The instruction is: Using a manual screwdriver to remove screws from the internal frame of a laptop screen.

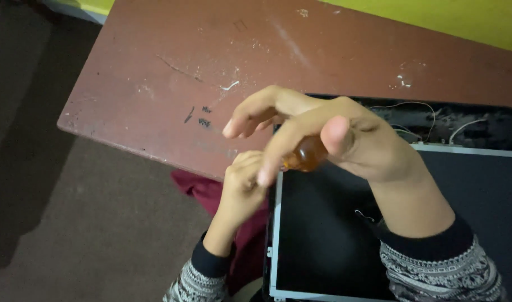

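An amber screwdriver handle (306,155) is held over the top left corner of the flat screen panel (334,235), which lies on the worn red-brown table (172,84) and overhangs its near edge. The handle looks like hard, smooth plastic, light and stiff, probably a little slippery, so it is best gripped around its rounded butt, where thumb and palm can bear on it. It is gripped there by the right hand (345,140): the thumb and forefinger are closed round it, while the other fingers (250,117) are spread loosely away above the panel's corner. The left hand (242,187) is curled into a narrow pinch just below the handle, at the panel's left edge (what is pinched, perhaps the shaft, cannot be made out). The panel itself is judged thin and fragile, better held by its metal frame. Loose thin wires (429,120) are seen along the panel's top edge.
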